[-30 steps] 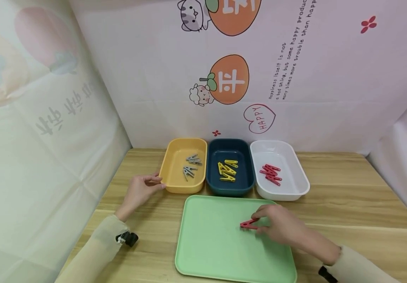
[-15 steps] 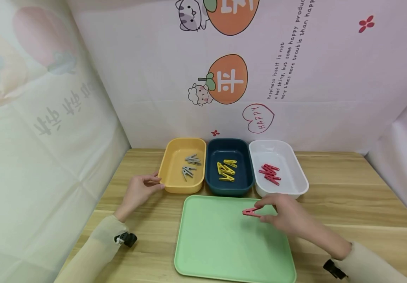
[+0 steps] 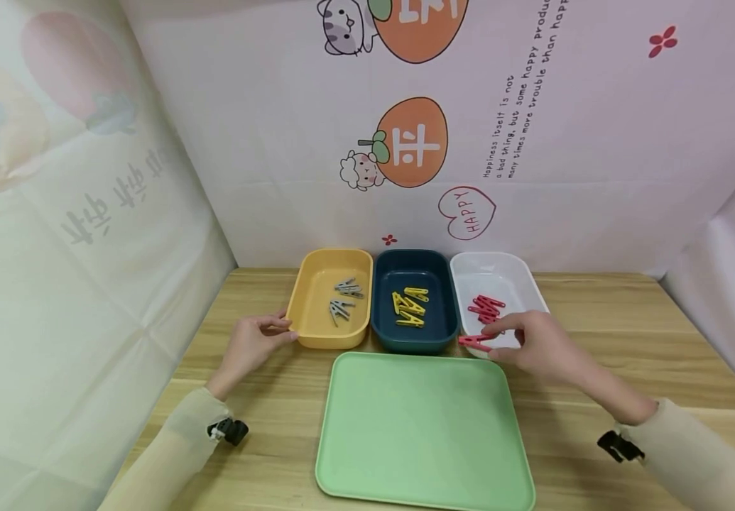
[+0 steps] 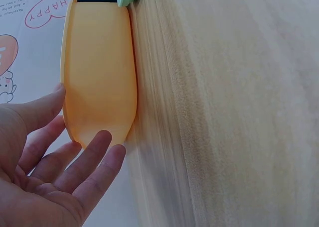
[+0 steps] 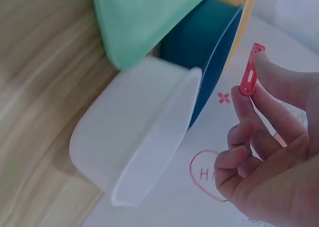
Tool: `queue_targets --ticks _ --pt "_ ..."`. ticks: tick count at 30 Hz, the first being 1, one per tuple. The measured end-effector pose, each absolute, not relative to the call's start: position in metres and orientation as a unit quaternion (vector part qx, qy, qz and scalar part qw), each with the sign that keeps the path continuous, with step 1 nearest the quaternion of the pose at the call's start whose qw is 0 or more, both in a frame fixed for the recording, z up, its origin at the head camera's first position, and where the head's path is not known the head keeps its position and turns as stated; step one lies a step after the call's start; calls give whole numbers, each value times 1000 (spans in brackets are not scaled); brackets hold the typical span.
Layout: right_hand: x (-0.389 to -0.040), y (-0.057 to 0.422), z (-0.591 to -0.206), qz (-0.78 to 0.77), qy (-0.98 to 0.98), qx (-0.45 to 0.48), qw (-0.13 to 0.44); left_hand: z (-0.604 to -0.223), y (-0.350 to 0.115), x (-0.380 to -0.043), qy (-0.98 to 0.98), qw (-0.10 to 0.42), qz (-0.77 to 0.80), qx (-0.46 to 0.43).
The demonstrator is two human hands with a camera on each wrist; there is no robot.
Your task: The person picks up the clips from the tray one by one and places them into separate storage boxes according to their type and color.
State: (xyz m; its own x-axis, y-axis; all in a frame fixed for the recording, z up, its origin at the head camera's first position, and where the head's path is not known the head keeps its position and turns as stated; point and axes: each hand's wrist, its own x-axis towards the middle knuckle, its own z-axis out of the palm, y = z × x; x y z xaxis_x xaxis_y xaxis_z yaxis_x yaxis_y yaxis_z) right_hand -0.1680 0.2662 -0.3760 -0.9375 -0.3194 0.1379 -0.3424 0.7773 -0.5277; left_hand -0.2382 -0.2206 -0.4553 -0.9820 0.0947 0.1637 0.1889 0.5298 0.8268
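Note:
My right hand (image 3: 542,346) pinches a red clothespin (image 3: 473,342) between thumb and fingers, over the front rim of the white box (image 3: 501,270). In the right wrist view the red clothespin (image 5: 249,72) is held up beside that box. Several red clothespins (image 3: 486,305) lie inside it, partly behind my fingers. My left hand (image 3: 251,351) rests its fingertips on the near left end of the yellow-orange box (image 3: 312,301), fingers loosely extended. Grey clothespins (image 3: 340,309) lie in that box. The left wrist view has my thumb at the box's rim (image 4: 64,62).
Between the two outer boxes stands a dark blue box (image 3: 415,270) with several yellow clothespins (image 3: 410,319). A light green tray (image 3: 425,433) lies in front of the row on the wooden table (image 3: 265,426). A printed cloth (image 3: 265,142) hangs behind and at the sides.
My right hand has lifted the red clothespin off the green tray and carried it away from me to the white box. My left hand has stayed at the yellow-orange box.

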Motion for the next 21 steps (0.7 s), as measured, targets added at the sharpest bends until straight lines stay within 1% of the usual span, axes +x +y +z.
queue_targets --ticks 9,21 --pt "-199 289 -371 272 -949 158 31 -456 -221 -239 -870 47 -482 -87" --pt "-232 315 -381 225 -964 141 4 -457 -222 -239 -873 50 -479 -83"
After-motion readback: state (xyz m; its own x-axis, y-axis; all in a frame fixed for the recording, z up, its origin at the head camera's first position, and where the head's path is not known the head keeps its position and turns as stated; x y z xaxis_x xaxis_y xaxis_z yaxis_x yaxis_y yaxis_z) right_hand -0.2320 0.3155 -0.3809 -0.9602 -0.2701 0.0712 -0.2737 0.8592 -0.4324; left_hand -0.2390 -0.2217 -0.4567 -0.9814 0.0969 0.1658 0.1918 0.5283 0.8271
